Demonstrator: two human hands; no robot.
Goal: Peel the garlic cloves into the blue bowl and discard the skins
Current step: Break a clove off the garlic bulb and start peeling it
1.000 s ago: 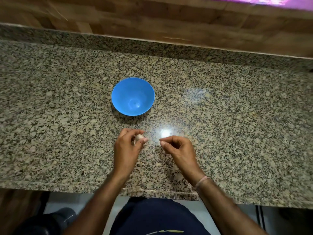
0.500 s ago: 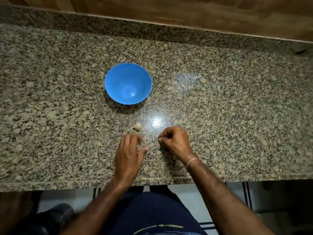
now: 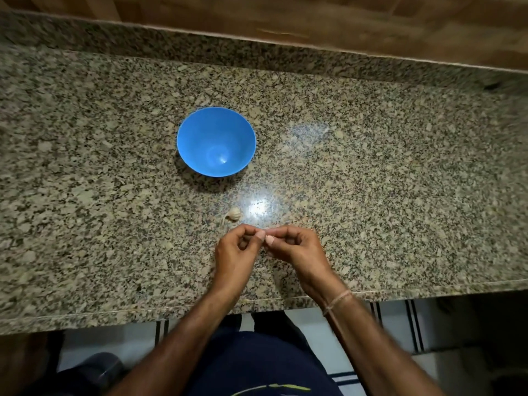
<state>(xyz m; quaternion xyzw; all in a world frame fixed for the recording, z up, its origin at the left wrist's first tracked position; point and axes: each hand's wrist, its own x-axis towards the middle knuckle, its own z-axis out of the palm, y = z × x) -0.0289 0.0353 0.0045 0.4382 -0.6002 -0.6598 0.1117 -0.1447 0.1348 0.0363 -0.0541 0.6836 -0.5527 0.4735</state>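
Observation:
The blue bowl [image 3: 191, 144] stands on the granite counter [image 3: 385, 195], with nothing inside that I can see. A pale garlic bulb [image 3: 234, 214] with a short stem lies on the counter just in front of the bowl, untouched. Just in front of the bulb, my left hand [image 3: 235, 254] and my right hand [image 3: 295, 248] meet fingertip to fingertip. Both pinch a small garlic clove [image 3: 266, 235] between thumb and fingers. The clove is almost wholly hidden by my fingertips.
The counter's front edge [image 3: 428, 284] runs just behind my wrists. A low granite upstand [image 3: 285, 58] and a wooden wall [image 3: 343, 18] close off the back. A dark rounded object [image 3: 94, 372] sits on the floor at lower left.
My left hand let go of the garlic bulb, which now lies on the counter. It then moved right to meet my right hand, and both now pinch the clove.

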